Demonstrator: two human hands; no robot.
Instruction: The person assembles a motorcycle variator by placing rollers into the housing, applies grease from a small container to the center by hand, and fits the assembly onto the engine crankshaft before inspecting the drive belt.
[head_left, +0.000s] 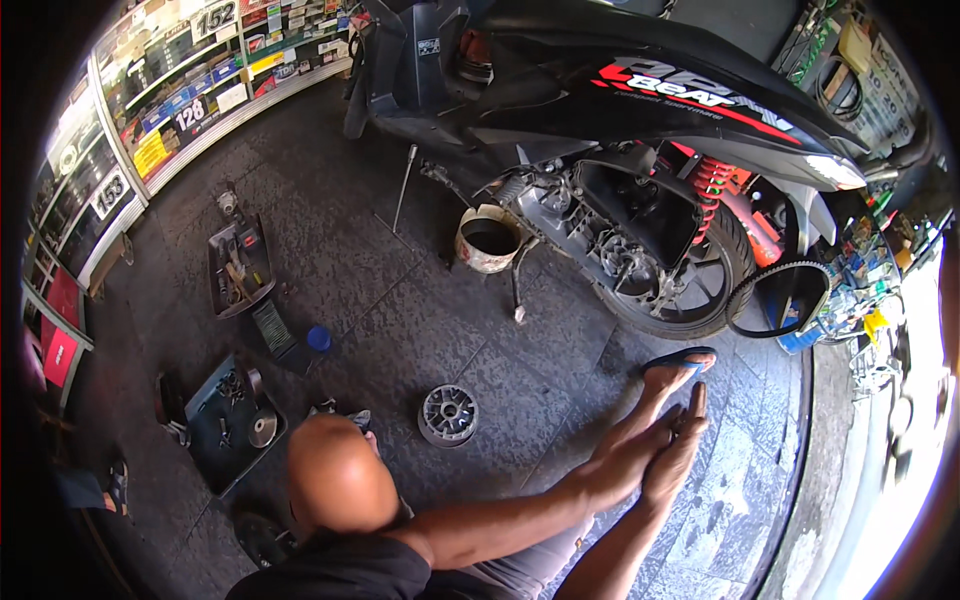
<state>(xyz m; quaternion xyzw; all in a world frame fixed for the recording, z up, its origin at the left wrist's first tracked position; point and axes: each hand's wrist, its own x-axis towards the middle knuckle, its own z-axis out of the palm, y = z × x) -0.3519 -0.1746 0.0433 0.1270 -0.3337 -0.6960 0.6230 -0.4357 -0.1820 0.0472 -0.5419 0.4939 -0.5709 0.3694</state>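
Note:
My left hand point(622, 470) and my right hand point(672, 464) meet palm to palm at the lower right, fingers stretched out and pointing away from me. I see nothing held, though the space between the palms is hidden. Just beyond the fingertips is my foot in a dark flip-flop point(680, 358). Ahead stands a black scooter point(600, 90), its side casing off and the engine parts point(620, 255) bare beside the rear wheel point(715, 290). A round metal variator pulley point(449, 415) lies on the floor left of my arms. A toothed drive belt point(735, 300) rests by the wheel.
Under the engine sits a stained round can point(487, 262). A long-handled tool point(404, 190) leans nearby. To the left are a tool tray point(215, 275), a blue cap point(319, 338) and a dark tray of metal parts point(215, 455). Stocked shelves point(190, 80) line the back left.

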